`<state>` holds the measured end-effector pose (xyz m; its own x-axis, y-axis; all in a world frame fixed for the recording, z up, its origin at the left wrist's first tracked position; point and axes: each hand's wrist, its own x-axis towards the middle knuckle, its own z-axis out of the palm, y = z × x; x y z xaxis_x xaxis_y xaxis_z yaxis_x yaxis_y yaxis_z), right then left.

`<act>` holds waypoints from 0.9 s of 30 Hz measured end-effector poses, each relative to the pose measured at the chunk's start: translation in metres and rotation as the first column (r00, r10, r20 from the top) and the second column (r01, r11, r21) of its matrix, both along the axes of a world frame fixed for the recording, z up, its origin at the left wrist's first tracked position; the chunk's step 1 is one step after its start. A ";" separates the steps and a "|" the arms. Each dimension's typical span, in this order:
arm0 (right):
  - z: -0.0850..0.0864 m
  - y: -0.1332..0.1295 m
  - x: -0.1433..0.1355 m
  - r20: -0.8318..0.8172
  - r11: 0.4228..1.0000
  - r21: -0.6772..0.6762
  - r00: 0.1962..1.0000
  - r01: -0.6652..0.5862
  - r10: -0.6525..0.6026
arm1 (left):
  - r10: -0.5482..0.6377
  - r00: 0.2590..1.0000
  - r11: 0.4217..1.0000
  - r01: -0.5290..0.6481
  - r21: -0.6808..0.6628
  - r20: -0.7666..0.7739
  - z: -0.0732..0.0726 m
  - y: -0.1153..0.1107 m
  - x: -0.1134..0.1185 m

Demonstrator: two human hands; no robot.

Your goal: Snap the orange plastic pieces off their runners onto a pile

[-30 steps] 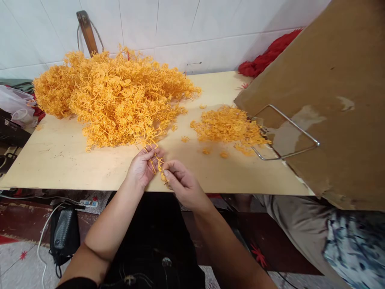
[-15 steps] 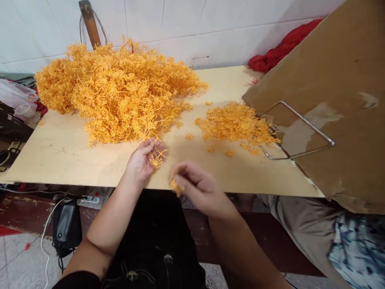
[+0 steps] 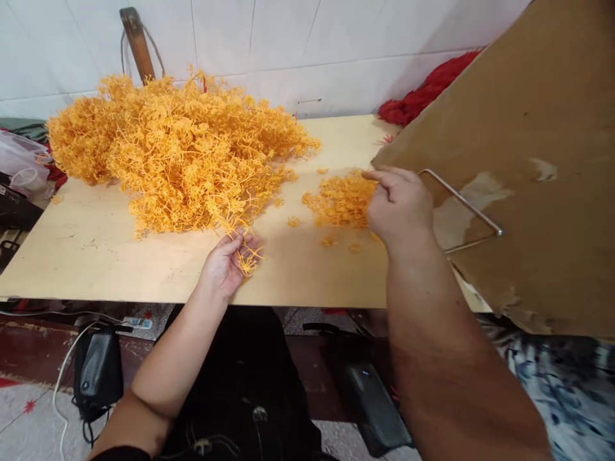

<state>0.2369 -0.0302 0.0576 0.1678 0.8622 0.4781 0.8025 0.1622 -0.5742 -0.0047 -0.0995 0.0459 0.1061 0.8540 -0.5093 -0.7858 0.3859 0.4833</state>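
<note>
Orange, plastic-looking, spidery: a large heap of branching pieces [image 3: 192, 160] fills the left and middle of the counter [image 3: 298, 282], with a smaller heap [image 3: 339, 198] to its right.

Change over the last second: the right hand [image 3: 401, 205] was beside the left, then drew away with an orange bit between finger and thumb, and is now over the right edge of the smaller heap. Fingers partly curled, back of the hand to the camera; cannot tell whether the bit is let go. Reads as one bit carried across from the sprig to the smaller heap. Left hand [image 3: 223, 262] has stayed near the front edge, palm up, thumb and fingers closed on an orange sprig [image 3: 247, 264] at the near side of the large heap; several prongs remain on it.

Surface: pale board, small dark specks at left, a few loose orange pieces [image 3: 293, 221] between and before the heaps.

Room: white tiled wall [image 3: 278, 32] behind; red pile [image 3: 418, 96] in the far right corner; brown cardboard [image 3: 528, 141] leaning at right, a bent metal wire [image 3: 466, 203] against it. Below, a black pouch [image 3: 98, 365] and a white power strip [image 3: 138, 323]; patterned cloth [image 3: 571, 390] lower right.
</note>
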 end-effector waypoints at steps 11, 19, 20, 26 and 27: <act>0.018 -0.081 -0.074 0.132 0.963 0.008 0.955 -0.268 0.265 | -0.013 1.000 1.000 0.013 0.011 0.004 0.002 0.005 0.012; -0.019 -0.096 -0.125 0.254 0.901 -0.311 0.887 -0.303 0.386 | -0.108 0.994 0.992 0.105 0.073 0.031 0.004 -0.004 0.011; -0.019 -0.095 -0.126 0.262 0.897 -0.318 0.881 -0.307 0.395 | -0.104 0.994 0.992 0.101 0.075 0.039 0.003 -0.004 0.010; -0.014 -0.104 -0.124 0.099 0.776 -0.275 0.786 -0.567 0.610 | -0.061 0.994 0.997 0.055 0.062 0.093 0.003 -0.001 -0.001; -0.013 -0.105 -0.123 0.058 0.741 -0.259 0.756 -0.620 0.653 | -0.068 0.991 0.995 0.059 0.079 0.118 0.005 -0.001 -0.002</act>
<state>0.1142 -0.1347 0.0448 -0.5089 0.8245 0.2475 0.6274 0.5521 -0.5491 -0.0072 -0.1009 0.0512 0.2179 0.8790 -0.4241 -0.8153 0.4028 0.4160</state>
